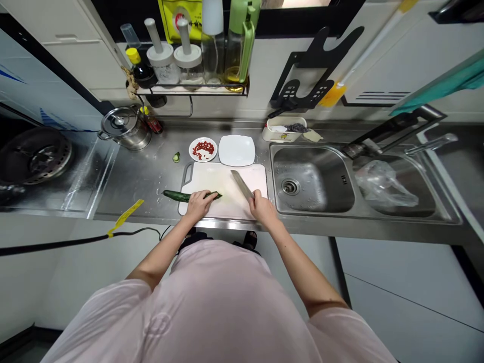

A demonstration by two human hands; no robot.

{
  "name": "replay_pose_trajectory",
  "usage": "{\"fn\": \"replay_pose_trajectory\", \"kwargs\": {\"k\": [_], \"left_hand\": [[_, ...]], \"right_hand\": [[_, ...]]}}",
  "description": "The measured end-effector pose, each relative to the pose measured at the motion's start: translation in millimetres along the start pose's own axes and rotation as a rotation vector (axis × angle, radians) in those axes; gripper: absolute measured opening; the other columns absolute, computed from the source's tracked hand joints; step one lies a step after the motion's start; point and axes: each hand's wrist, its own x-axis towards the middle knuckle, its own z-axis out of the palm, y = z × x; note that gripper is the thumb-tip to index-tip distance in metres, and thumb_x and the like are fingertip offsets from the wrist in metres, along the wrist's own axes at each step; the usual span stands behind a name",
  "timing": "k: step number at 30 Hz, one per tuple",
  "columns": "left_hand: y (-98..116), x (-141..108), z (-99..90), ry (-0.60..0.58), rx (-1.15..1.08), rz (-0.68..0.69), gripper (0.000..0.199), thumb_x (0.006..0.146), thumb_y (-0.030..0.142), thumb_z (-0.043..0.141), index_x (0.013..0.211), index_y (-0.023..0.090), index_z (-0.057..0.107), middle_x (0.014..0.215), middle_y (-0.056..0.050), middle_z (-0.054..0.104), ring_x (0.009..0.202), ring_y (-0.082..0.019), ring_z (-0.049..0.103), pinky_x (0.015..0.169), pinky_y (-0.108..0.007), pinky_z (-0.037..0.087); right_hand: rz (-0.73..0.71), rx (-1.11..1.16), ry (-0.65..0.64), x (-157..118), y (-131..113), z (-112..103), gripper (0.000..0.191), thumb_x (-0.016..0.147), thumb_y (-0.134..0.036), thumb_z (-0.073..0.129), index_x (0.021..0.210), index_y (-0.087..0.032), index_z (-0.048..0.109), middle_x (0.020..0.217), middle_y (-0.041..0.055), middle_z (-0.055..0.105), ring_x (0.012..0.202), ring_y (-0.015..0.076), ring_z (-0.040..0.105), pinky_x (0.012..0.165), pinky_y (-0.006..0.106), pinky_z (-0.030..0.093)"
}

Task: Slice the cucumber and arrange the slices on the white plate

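My left hand is closed over a long dark green cucumber, which lies across the left side of a white cutting board and juts past its edge. In my right hand is a kitchen knife, held by its handle over the right part of the board. The blade points away and to the left, apart from the cucumber. Behind the board are a white plate of chopped red pieces and a rectangular white plate. A small cucumber end rests on the counter.
A steel sink lies to the right, with a plastic bag in its second basin. At the left stand a lidded pot and a stove burner. A rack above holds bottles and jars.
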Motion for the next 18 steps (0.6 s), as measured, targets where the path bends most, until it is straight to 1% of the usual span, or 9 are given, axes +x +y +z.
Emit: {"fn": "replay_pose_trajectory", "kwargs": {"k": [4,6,11,15,18], "left_hand": [[-1,0,3.6,0.022,0.001,0.003,0.037,0.091,0.026,0.044,0.125,0.034,0.057,0.116,-0.007,0.060,0.103,-0.020,0.054,0.086,-0.036,0.037],[-1,0,5.6,0.042,0.000,0.008,0.036,0.091,0.028,0.045,0.124,0.034,0.058,0.115,-0.006,0.060,0.103,-0.020,0.054,0.086,-0.036,0.037],[-2,2,11.6,0.070,0.010,-0.012,0.033,0.091,0.035,0.046,0.121,0.034,0.061,0.111,-0.006,0.062,0.099,-0.019,0.055,0.084,-0.035,0.036],[-3,2,13.8,0.050,0.029,-0.024,0.033,0.092,0.035,0.045,0.121,0.035,0.061,0.111,-0.006,0.061,0.099,-0.020,0.054,0.084,-0.036,0.036],[-2,3,13.4,0.021,0.036,-0.037,0.034,0.092,0.035,0.044,0.123,0.036,0.060,0.112,-0.007,0.061,0.100,-0.020,0.054,0.084,-0.037,0.036]], "right_hand": [[-0.157,-0.117,-0.063,-9,-13,-3,0.029,0.099,-0.032,0.027,0.112,-0.018,0.048,0.096,0.0110,0.068,0.087,0.0228,0.064,0.071,0.028,0.038],[-0.209,-0.167,-0.093,-10,-19,-3,0.029,0.099,-0.031,0.026,0.109,-0.019,0.050,0.098,0.0106,0.067,0.088,0.0227,0.064,0.072,0.029,0.038],[-0.241,-0.211,-0.113,-11,-31,0,0.029,0.099,-0.029,0.025,0.112,-0.018,0.048,0.096,0.0103,0.066,0.084,0.0221,0.065,0.070,0.029,0.039],[-0.254,-0.206,-0.137,-14,-38,0,0.027,0.099,-0.027,0.026,0.111,-0.018,0.048,0.094,0.0101,0.065,0.085,0.0225,0.065,0.070,0.029,0.040],[-0.263,-0.215,-0.168,-16,-42,-1,0.026,0.098,-0.024,0.026,0.111,-0.017,0.048,0.098,0.0121,0.062,0.086,0.0218,0.064,0.071,0.029,0.041]]}}
